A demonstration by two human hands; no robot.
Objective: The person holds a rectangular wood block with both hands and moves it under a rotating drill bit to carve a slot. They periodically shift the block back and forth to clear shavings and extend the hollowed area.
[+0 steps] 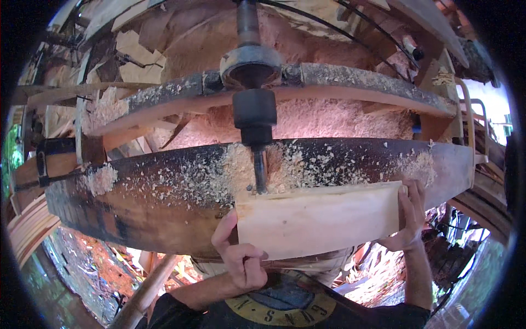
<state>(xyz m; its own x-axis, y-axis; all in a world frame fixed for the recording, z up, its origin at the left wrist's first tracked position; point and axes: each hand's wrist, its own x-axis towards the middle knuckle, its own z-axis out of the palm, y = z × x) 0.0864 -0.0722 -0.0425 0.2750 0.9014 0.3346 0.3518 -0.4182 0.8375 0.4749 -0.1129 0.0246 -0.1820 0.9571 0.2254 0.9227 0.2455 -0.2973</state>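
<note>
A pale rectangular wooden board lies across the near part of the wooden work table. My left hand grips its left end, with fingers curled at the lower left corner. On the opposite end, my right hand holds the short edge, fingers at the far right corner. A dark drill chuck hangs above the table, and its bit points down at the board's far edge, left of its middle. Whether the bit's tip touches the wood I cannot tell.
Wood chips lie scattered over the table around the bit. Behind it runs a dusty wooden beam, with heaped sawdust below. A clamp-like dark metal piece sits at the left end. A round pole slants at the lower left.
</note>
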